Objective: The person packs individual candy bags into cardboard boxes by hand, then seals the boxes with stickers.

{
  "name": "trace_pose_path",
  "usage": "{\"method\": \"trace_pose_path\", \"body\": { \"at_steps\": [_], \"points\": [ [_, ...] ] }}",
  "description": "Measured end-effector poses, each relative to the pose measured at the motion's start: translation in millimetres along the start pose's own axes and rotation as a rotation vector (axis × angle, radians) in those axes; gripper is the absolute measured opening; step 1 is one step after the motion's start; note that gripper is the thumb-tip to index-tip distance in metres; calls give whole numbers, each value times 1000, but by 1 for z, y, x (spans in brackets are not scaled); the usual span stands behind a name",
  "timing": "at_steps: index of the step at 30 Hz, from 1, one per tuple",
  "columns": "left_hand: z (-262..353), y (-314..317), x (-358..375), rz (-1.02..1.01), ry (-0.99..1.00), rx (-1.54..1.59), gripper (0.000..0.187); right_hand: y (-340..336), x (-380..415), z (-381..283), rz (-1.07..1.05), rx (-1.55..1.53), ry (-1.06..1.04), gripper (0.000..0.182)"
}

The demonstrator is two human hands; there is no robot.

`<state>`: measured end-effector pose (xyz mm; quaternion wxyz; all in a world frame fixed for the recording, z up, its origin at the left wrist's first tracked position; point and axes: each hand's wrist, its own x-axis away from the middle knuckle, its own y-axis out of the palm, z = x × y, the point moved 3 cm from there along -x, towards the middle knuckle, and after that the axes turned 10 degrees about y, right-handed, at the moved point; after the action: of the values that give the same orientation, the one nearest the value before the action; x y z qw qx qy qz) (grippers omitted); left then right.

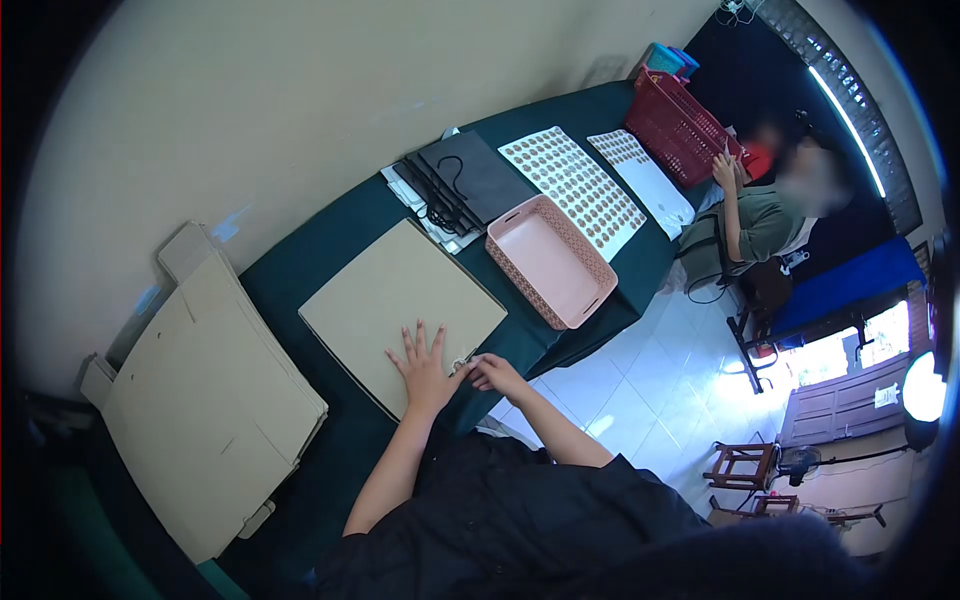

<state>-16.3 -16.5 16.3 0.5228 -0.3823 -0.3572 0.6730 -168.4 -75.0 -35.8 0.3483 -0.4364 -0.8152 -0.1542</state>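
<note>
My left hand (424,362) lies flat with fingers spread on a brown cardboard sheet (390,295) that rests on the dark green table (330,240). My right hand (492,371) is at the sheet's near corner, fingers pinched on a small pale thing at the edge; what it is I cannot make out. The two hands almost touch.
A stack of flattened cardboard boxes (200,400) lies at the left. A pink basket (550,258), black paper bags (470,180), sticker sheets (575,185) and a red basket (680,125) sit farther along the table. Another person (770,215) sits at the far end.
</note>
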Motion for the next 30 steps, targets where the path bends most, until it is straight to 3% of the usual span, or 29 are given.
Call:
{"method": "trace_pose_path", "body": {
  "at_steps": [6, 8, 9, 12, 17, 21, 25, 28, 30],
  "points": [
    [2, 0, 0, -98, -9, -66, 79, -9, -2, -14, 57, 2, -61, 31],
    [0, 4, -1, -94, -2, -73, 79, 11, 10, -26, 90, 283, -65, 37],
    [0, 6, 0, -90, 2, -82, 79, 14, 9, -24, 88, 283, -58, 37],
    [-2, 9, 0, -81, 6, -111, 80, 17, 6, -32, 221, 508, -239, 43],
    [0, 5, -1, -90, 3, -105, 77, 7, -6, -31, 48, 384, -79, 45],
    [-2, 6, -1, -73, -7, -49, 77, -12, -7, -31, 22, 31, -57, 36],
    [-3, 7, 0, -13, 20, -76, 74, -21, -2, -29, 137, 52, -195, 35],
    [-4, 3, 0, -57, 23, -88, 75, -10, 6, -29, 101, 16, -212, 30],
    [-2, 2, -2, -84, 30, -82, 76, 2, 12, -25, 24, 236, -183, 27]
  ]
}}
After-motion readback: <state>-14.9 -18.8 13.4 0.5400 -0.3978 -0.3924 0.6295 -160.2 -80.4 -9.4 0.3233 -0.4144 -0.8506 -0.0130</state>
